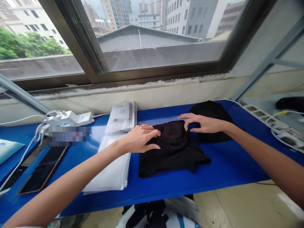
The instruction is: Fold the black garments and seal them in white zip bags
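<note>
A folded black garment (166, 152) lies on the blue tabletop, one corner sticking out to the right. Over its upper left edge is my left hand (142, 139), a ring on one finger, thumb and fingers apart, nothing held. My right hand (199, 123) hovers at the garment's upper right side, fingers loosely bent and spread; whether the fingertips touch the cloth I cannot tell. Behind the right hand lies a second heap of black cloth (211, 109). Left of the garment is a stack of frosted zip bags (111, 174), partly behind my left wrist.
At the left are a phone (44, 171), a power strip (83, 118) with plugs and white cables, and a pale blue packet (9, 150). Another long power strip (261, 117) runs along the right. A window (152, 71) and metal frame bars (268, 60) border the table (228, 177).
</note>
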`<action>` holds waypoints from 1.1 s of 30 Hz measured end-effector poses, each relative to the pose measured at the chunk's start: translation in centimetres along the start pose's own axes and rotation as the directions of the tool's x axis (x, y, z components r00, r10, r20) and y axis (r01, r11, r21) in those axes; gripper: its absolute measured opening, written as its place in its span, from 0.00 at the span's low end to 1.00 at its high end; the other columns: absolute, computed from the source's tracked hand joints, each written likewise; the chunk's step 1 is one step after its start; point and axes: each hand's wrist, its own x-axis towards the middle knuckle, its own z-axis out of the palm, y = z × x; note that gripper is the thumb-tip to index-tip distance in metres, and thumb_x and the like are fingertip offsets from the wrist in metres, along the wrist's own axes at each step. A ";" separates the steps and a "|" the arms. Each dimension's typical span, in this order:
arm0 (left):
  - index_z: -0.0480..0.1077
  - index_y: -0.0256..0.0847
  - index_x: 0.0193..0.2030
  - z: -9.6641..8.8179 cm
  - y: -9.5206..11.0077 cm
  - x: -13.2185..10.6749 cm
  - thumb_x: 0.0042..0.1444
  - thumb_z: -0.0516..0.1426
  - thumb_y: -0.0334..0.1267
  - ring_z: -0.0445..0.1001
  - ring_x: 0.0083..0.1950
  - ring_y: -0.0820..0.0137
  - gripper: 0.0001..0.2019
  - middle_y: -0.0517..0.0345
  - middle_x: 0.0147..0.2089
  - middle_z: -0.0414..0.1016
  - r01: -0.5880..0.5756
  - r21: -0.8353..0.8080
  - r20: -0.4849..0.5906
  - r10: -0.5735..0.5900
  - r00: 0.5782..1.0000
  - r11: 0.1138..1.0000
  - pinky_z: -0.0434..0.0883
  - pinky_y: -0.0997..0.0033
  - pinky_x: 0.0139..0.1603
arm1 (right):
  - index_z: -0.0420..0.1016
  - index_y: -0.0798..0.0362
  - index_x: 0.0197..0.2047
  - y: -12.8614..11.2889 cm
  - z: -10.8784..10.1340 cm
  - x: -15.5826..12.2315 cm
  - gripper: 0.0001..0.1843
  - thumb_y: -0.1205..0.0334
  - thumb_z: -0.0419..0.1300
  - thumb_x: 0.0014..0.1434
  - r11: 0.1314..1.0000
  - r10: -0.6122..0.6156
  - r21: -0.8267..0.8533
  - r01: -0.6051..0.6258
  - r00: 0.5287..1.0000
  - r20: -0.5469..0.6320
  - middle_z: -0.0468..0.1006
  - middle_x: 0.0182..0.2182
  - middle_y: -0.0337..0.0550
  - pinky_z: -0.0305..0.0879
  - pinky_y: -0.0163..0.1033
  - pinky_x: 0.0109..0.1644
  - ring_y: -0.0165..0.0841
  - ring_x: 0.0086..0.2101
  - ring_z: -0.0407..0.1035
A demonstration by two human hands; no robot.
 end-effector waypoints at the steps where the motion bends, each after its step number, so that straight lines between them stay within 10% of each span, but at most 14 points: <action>1: 0.71 0.42 0.49 -0.1 -0.2 0.1 0.70 0.53 0.48 0.78 0.50 0.60 0.13 0.49 0.46 0.80 0.024 -0.066 -0.049 -0.027 0.998 0.998 0.71 0.62 0.53 | 0.80 0.47 0.41 0.0 -0.3 -0.2 0.10 0.59 0.56 0.65 1.000 0.019 0.023 -0.019 1.000 -0.011 0.69 0.66 0.44 0.58 0.52 0.69 0.44 0.67 0.60; 4: 0.73 0.40 0.49 0.1 -2.0 2.3 0.69 0.53 0.44 0.76 0.53 0.60 0.11 0.48 0.48 0.79 0.171 -0.171 -0.173 -0.200 0.964 0.970 0.70 0.59 0.56 | 0.81 0.49 0.47 0.3 -0.4 1.3 0.15 0.55 0.55 0.67 0.991 0.082 0.117 -0.065 0.985 -0.153 0.74 0.62 0.48 0.64 0.48 0.64 0.43 0.61 0.68; 9: 0.73 0.38 0.35 1.5 -5.3 5.8 0.55 0.64 0.34 0.77 0.46 0.57 0.04 0.49 0.39 0.79 0.296 -0.223 0.011 -0.302 0.953 0.929 0.70 0.59 0.51 | 0.83 0.52 0.49 1.9 0.0 5.0 0.22 0.48 0.66 0.56 0.976 0.176 0.123 -0.179 0.984 0.035 0.84 0.45 0.50 0.71 0.43 0.48 0.42 0.44 0.76; 22: 0.74 0.39 0.47 2.5 -5.4 4.2 0.63 0.60 0.45 0.78 0.39 0.64 0.12 0.55 0.38 0.80 0.352 -0.367 -0.157 -0.431 0.889 0.861 0.71 0.67 0.42 | 0.83 0.54 0.46 3.2 0.0 4.7 0.26 0.41 0.66 0.55 0.936 0.274 0.242 -0.255 0.960 -0.052 0.83 0.42 0.49 0.68 0.41 0.45 0.41 0.41 0.76; 27: 0.75 0.39 0.58 -0.4 -5.9 2.7 0.66 0.59 0.42 0.80 0.55 0.56 0.17 0.47 0.53 0.82 0.238 -0.132 0.037 -0.235 0.971 0.962 0.72 0.64 0.53 | 0.81 0.55 0.48 4.0 -1.2 3.9 0.27 0.40 0.61 0.60 0.925 0.272 0.275 -0.263 0.962 0.006 0.84 0.43 0.49 0.67 0.41 0.44 0.40 0.40 0.75; 33: 0.73 0.35 0.60 -2.1 -5.4 2.3 0.66 0.50 0.28 0.80 0.53 0.55 0.19 0.42 0.52 0.81 0.183 0.197 0.143 -0.213 0.967 0.963 0.73 0.62 0.51 | 0.81 0.55 0.46 4.0 -1.3 3.7 0.26 0.40 0.62 0.59 0.944 0.269 0.195 -0.265 0.963 0.009 0.83 0.43 0.52 0.66 0.42 0.46 0.43 0.42 0.75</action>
